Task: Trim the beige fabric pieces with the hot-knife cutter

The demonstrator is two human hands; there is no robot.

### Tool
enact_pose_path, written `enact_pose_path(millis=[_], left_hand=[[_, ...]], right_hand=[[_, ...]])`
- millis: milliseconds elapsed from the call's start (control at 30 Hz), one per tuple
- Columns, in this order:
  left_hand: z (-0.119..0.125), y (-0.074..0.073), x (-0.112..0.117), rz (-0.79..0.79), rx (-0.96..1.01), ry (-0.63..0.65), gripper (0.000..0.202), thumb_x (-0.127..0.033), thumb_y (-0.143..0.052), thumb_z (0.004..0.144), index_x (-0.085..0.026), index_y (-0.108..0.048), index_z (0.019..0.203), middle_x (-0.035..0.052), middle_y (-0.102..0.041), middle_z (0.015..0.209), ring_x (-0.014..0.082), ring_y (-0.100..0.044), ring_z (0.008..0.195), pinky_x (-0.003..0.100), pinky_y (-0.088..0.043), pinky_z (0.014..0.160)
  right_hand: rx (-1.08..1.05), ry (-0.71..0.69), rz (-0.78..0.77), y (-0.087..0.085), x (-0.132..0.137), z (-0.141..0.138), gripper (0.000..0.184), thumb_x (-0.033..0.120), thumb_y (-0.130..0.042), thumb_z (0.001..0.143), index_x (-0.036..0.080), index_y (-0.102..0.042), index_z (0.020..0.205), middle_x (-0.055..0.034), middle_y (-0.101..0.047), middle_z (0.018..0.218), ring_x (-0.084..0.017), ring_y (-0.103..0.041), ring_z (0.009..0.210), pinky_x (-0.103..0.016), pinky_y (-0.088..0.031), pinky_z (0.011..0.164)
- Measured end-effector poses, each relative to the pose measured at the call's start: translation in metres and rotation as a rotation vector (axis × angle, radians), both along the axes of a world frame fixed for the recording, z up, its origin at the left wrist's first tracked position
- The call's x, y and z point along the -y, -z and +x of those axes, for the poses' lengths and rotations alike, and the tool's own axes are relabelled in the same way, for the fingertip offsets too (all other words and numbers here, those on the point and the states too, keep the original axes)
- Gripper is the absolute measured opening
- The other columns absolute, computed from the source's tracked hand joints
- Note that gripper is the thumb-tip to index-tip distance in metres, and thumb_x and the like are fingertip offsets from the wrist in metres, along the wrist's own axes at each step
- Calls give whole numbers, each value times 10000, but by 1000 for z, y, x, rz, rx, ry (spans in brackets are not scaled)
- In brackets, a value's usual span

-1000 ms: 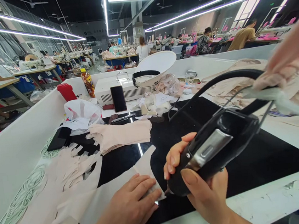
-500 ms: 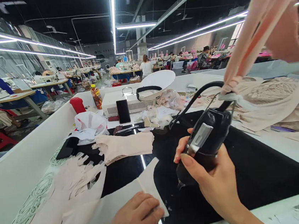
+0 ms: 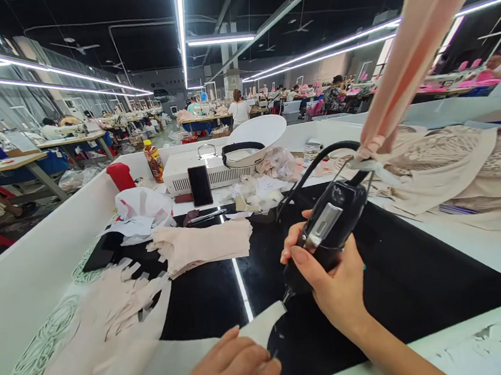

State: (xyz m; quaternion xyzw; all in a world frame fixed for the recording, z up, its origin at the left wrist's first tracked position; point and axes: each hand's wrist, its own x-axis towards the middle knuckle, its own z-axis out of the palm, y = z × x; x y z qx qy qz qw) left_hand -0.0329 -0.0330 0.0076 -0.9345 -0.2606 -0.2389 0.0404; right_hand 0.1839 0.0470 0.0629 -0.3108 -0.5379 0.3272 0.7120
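My right hand (image 3: pixel 336 280) is wrapped around a black corded handheld tool (image 3: pixel 326 227) with a silver plate on its side. Its thin metal tip meets, or nearly meets, the narrow end of a pale cloth piece (image 3: pixel 267 323) on the black work surface (image 3: pixel 403 279); actual contact is unclear. Pink fabric strips (image 3: pixel 414 45) tied to the tool's top run up out of view. My left hand (image 3: pixel 234 368), slightly blurred, lies over the cloth with its fingers extended, covering part of it.
A stack of pale cut pieces (image 3: pixel 207 246) lies ahead, with loose cloth (image 3: pixel 120 308) and green cord coils (image 3: pixel 38 347) at left. Behind are a phone (image 3: pixel 200 185), a white box (image 3: pixel 177 174), a bottle (image 3: pixel 153 162) and a visor (image 3: pixel 258 136). Lace cloth (image 3: pixel 445 161) is piled right.
The tool in my right hand has shifted so its tip is at the cloth's end. The cloth's narrow end has swung lower and towards the right. The camera view has shifted slightly.
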Motion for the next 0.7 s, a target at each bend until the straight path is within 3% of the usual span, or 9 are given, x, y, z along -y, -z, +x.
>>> enact_pose_path(millis=[100, 233, 467, 700], left_hand=[[19, -2, -15, 120, 28, -74, 304, -331, -435, 1142, -151, -660, 1238, 48, -759, 1110, 178, -739, 1009, 359, -538, 1116], [36, 3, -29, 54, -20, -117, 316, -370, -544, 1103, -150, -615, 1318, 65, -733, 1139, 218, -724, 1041, 418, -571, 1077], [36, 17, -35, -7, -91, -160, 447, -353, -755, 978, -143, -591, 1338, 47, -696, 1091, 254, -707, 1006, 458, -583, 1041], [35, 26, -35, -21, -85, -174, 419, -369, -725, 1001, -138, -594, 1324, 33, -692, 1096, 231, -696, 996, 445, -554, 1068]], right_hand=[[-16, 3, -6, 1, -2, 0, 297, 254, -802, 882, 265, -591, 1091, 35, -697, 863, -135, -642, 656, -281, -579, 617], [-35, -14, -13, 1, -1, 1, 300, 245, -801, 881, 267, -591, 1094, 33, -696, 865, -133, -637, 664, -272, -574, 606], [-81, -76, 2, 2, -4, -2, 287, 210, -790, 885, 272, -599, 1090, 36, -688, 855, -121, -622, 660, -253, -568, 602], [-101, -114, 24, 6, -4, -4, 258, 235, -794, 901, 292, -607, 1070, 37, -677, 871, -119, -618, 668, -251, -566, 605]])
